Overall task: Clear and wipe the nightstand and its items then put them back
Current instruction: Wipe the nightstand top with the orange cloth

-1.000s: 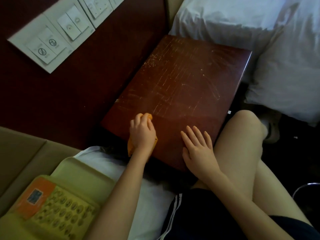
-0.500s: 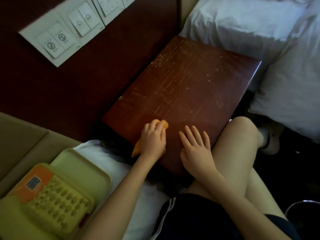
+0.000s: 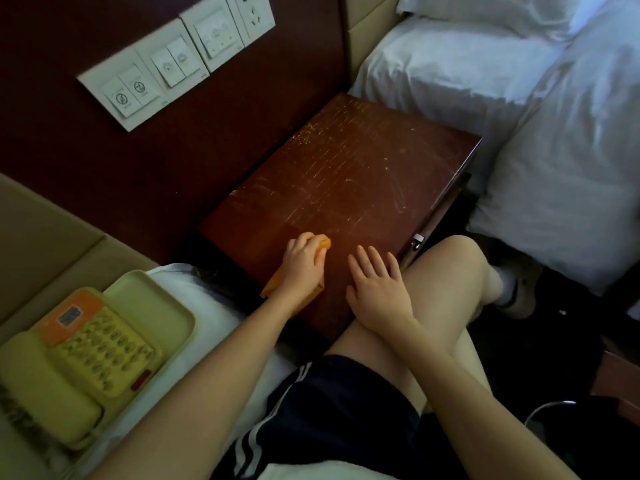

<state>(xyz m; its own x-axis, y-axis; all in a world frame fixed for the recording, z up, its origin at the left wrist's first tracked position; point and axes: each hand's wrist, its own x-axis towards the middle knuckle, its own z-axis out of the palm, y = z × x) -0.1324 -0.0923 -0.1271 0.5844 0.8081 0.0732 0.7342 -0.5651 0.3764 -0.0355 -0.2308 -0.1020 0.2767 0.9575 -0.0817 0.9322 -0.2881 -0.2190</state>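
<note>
Writing is scarce: the wall switch panel (image 3: 166,64) carries small icons and print too fine to read, and the orange label on the yellow telephone (image 3: 79,355) is blurred. The phone lies on white bedding at lower left, with its near end cut off by the frame edge.

The bedside desk (image 3: 346,174) stands between the dark wall panel and the white bed (image 3: 485,81). Its long axis runs alongside the wall, from the near left to the far right of the view, and its top is streaked with pale scratches. A metal drawer pull (image 3: 417,241) shows just under its right edge, beside the person's bare knee (image 3: 453,271).

The left grip (image 3: 304,263) curls its fingers over an orange cloth (image 3: 323,242) and presses it onto the near end of the desk. Most of the cloth is hidden under the hand, with a corner trailing back past the desk's near edge. The right grip (image 3: 379,289) lies flat just beside it, with its fingers straight and slightly spread on the wood.
</note>
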